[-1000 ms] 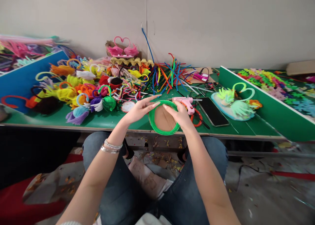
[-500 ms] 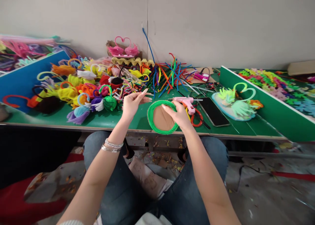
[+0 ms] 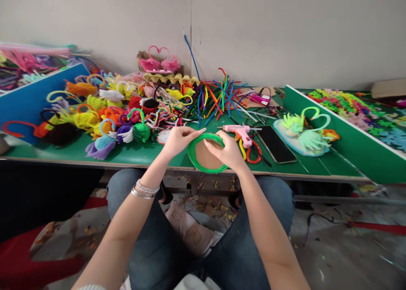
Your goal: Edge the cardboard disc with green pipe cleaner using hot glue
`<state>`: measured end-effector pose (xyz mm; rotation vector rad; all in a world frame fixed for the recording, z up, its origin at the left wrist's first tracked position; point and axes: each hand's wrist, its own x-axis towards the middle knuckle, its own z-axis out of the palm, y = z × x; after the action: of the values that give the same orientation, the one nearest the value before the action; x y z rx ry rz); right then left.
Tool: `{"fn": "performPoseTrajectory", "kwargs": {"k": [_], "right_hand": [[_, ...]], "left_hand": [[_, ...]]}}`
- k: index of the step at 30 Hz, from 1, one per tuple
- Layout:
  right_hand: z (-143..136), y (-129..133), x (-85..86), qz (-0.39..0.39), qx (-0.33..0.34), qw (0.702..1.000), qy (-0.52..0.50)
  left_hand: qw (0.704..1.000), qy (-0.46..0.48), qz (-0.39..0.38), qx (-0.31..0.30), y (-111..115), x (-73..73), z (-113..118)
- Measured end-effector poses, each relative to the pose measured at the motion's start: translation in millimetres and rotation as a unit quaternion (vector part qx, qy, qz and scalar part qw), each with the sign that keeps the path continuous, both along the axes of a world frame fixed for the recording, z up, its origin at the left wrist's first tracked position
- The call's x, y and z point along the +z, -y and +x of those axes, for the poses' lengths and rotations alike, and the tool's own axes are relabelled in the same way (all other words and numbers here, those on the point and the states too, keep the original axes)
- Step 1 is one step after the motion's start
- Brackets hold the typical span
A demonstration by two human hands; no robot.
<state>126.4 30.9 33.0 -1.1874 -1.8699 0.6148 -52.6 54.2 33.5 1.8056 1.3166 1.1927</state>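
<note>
A round cardboard disc (image 3: 207, 155) is held tilted over the table's front edge, and a green pipe-cleaner ring (image 3: 194, 161) runs around its rim. My right hand (image 3: 229, 151) grips the right side, its thumb on the front face and its other fingers behind. At the upper left of the rim, my left hand (image 3: 182, 141) is closed on the ring with the thumb laid along its top; the other fingertips are partly hidden. Just beyond my right hand lies a pink glue gun (image 3: 240, 134), next to scissors with red and yellow handles (image 3: 253, 153).
Yarn and pipe-cleaner swans (image 3: 104, 144) crowd the left side by a blue divider (image 3: 41, 97). Loose pipe cleaners (image 3: 218, 97) lie behind the disc. A phone (image 3: 275, 144) and a finished swan pair (image 3: 306, 131) are on the right, before a green divider (image 3: 336, 142).
My left hand has moved right and down, from beside the disc onto its upper left rim. The disc has tilted and shifted slightly left in my right hand.
</note>
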Motion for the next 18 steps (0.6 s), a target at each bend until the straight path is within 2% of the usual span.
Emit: {"fn": "performPoseTrajectory", "kwargs": {"k": [6, 9, 13, 18], "right_hand": [[0.1, 1.4, 0.5, 0.007, 0.002, 1.000, 0.013], [0.2, 1.8, 0.3, 0.006, 0.010, 1.000, 0.015], [-0.9, 3.5, 0.0, 0.000, 0.029, 0.999, 0.019], [-3.2, 4.9, -2.1, -0.011, 0.044, 0.998, 0.034]], "left_hand": [[0.996, 0.063, 0.021, 0.052, 2.9, 11.7, -8.5], [0.995, 0.064, 0.038, 0.068, 4.0, 15.1, -12.4], [0.997, 0.029, 0.059, 0.036, 4.7, 11.8, -8.7], [0.990, -0.054, 0.125, -0.033, 3.3, 5.7, -3.6]]}}
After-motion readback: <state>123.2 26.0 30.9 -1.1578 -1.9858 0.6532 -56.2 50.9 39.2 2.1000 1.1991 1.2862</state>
